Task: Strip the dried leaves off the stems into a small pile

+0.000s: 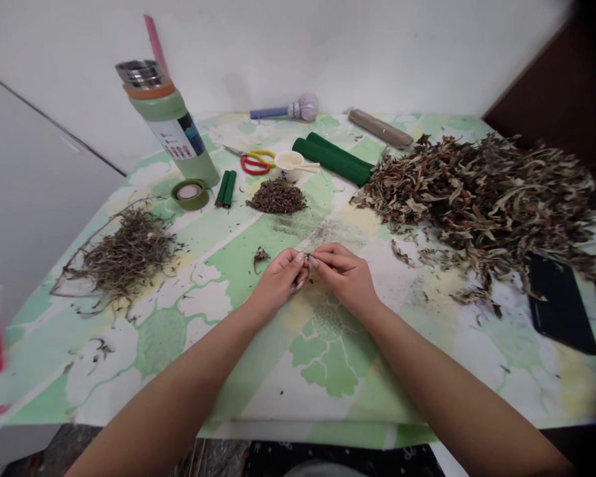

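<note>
My left hand (282, 277) and my right hand (345, 271) meet over the middle of the table, fingertips pinched together. Between them shows a small bit of dried leaf (308, 258), mostly hidden by the fingers. Just left of my left hand lies a curled dried leaf (261, 255) on the cloth. Beyond the hands sits a small heap of crumbled dark leaf (277, 197). To the right spreads a large pile of dried leaves (477, 192), and on the left is a tangle of thin dry stems (129, 255).
Behind the crumbled heap stand a small white cup (289, 165), scissors (255, 161) and green rolls (332, 159). A green bottle (171, 126), its cap-like green ring (189, 194) and two short green sticks (226, 189) are at left. A dark phone (561, 305) lies at right.
</note>
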`<action>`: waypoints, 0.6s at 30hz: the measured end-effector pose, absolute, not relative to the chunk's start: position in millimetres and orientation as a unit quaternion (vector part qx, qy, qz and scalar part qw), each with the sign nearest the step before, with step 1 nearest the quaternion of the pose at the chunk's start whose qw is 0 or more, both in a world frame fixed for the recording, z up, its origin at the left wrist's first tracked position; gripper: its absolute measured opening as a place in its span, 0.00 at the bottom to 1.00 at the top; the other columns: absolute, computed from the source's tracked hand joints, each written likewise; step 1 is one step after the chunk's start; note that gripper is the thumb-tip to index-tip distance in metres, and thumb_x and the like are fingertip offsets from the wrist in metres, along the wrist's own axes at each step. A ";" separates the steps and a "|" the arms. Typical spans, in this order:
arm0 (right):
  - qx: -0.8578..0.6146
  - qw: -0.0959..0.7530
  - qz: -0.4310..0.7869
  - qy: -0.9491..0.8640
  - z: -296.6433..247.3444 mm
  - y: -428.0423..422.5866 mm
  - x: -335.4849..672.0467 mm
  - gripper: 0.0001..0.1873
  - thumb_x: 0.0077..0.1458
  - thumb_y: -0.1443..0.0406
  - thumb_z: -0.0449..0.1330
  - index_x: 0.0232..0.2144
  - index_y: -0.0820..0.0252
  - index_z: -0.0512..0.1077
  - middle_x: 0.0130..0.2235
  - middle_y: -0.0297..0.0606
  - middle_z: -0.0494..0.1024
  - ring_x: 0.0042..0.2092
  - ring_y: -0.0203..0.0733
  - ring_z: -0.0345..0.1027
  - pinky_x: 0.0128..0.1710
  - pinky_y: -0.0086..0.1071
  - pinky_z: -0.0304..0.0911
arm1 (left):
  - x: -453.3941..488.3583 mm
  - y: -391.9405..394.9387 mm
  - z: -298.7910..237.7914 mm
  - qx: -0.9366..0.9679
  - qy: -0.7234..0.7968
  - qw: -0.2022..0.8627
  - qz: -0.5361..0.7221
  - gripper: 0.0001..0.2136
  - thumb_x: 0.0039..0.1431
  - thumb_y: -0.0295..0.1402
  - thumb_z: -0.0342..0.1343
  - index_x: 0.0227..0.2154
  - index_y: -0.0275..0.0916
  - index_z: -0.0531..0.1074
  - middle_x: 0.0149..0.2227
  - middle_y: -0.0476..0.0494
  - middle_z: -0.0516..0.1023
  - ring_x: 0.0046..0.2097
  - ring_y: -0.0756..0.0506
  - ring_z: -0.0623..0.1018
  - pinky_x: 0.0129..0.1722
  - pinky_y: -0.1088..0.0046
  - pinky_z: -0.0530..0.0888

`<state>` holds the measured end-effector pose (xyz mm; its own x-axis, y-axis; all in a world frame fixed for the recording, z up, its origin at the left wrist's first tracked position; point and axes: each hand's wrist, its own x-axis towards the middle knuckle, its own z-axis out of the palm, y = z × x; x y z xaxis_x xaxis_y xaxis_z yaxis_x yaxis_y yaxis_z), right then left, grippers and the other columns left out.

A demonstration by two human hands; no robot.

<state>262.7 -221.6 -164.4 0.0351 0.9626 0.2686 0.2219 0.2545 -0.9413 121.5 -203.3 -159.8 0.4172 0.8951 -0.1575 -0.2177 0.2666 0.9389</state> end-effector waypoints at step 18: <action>-0.520 0.537 0.421 -0.514 -161.9 -219.2 265.9 0.09 0.51 0.61 0.59 0.28 0.60 0.75 0.31 0.36 0.74 0.32 0.35 0.66 0.34 0.30 0.61 | 119.4 -202.3 -156.9 0.444 0.379 0.711 0.392 0.11 0.56 0.39 0.52 0.25 0.37 0.62 0.14 0.57 0.61 0.15 0.58 0.56 0.17 0.81 0.51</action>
<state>265.9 -219.2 -161.9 0.1170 0.9866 0.1140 0.0823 0.1048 -0.9911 119.4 -202.3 -156.9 0.4057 0.8938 -0.1910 -0.2213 0.2988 0.9283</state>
